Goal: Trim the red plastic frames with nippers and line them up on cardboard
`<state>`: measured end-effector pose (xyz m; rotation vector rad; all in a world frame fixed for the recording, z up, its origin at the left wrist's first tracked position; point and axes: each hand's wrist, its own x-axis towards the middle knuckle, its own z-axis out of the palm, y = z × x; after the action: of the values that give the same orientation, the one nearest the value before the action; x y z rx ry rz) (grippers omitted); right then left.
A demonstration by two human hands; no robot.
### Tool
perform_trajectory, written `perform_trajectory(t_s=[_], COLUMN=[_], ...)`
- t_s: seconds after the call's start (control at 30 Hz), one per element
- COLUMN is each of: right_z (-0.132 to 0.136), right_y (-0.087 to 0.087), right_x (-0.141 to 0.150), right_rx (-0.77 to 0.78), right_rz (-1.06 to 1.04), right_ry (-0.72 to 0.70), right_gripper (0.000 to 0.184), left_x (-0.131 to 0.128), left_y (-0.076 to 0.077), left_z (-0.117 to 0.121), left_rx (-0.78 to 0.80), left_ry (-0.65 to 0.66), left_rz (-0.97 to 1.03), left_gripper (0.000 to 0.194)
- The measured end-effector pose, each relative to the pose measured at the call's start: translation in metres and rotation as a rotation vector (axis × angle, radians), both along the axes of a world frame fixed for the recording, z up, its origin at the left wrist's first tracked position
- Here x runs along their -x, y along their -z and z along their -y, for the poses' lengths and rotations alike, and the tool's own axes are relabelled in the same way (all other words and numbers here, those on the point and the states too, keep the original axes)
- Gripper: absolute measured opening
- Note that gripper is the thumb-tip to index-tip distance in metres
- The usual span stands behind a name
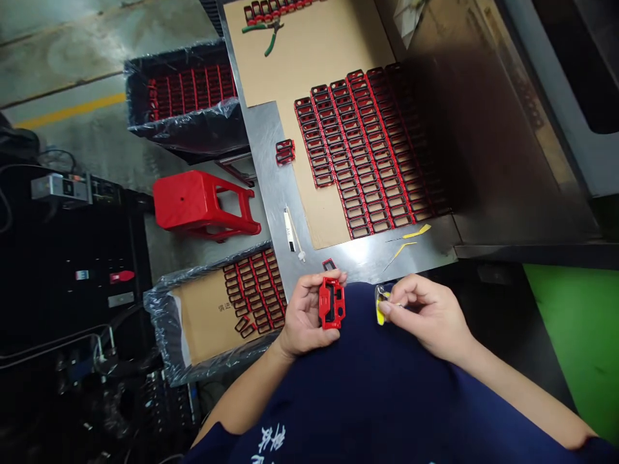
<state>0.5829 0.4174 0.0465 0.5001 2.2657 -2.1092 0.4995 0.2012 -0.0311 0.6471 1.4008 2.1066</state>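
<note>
Red frame (pixel 332 303) points lengthwise away from the torso (pixel 367 380).

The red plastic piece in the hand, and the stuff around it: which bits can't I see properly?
All in the head view:
- Back of the red plastic piece: hidden, facing the left hand.
- Part of the small yellow-and-silver object: covered by the right hand's fingers.
- Row of red-and-black frames: cut off by the top edge.
- Small print on the slim white-and-black item: too small.
</note>
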Motion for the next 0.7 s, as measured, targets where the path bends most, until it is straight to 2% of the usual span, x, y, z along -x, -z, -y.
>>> perform_trajectory(t_s=[0.1,0.23,0.3,0.37,0.43,0.53,0.7], right_z=[-0.007,-0.018,-0.018,-0.016,-0.013,-0.012,-0.019], right_y=[0.011,0.023,0.024,0.019,0.011,0.001,0.001], right_x=[0.001,0.003,0.006,0.01,0.013,0.014,0.01], right_rx=[0.109,0.299,0.3,0.162,-0.044,-0.283,-0.427], right_rz=[0.054,0.152,0.211,0.242,0.233,0.221,0.257], right_ry=[-0.047,-0.356,-0.492,-0.573,-0.625,-0.674,-0.743], right_gripper=[0.028,0.039,0.04,0.037,0.031,0.017,0.007], left_x=[-0.001,0.0,0.0,-0.001,-0.001,-0.001,-0.001], left_y=[0.0,-0.001,0.0,0.0,0.001,0.001,-0.001], left_z=[0.0,-0.001,-0.001,-0.001,-0.001,-0.001,-0.004], left_rx=[-0.024,-0.033,-0.023,-0.027,-0.031,0.003,0.016], left_ry=[-0.001,-0.014,-0.024,-0.024,-0.028,-0.036,-0.043], left_rz=[-0.022,-0.04,-0.061,-0.083,-0.091,-0.095,-0.136], left_gripper=[0.068,0.069,0.07,0.072,0.072,0.07,0.068])
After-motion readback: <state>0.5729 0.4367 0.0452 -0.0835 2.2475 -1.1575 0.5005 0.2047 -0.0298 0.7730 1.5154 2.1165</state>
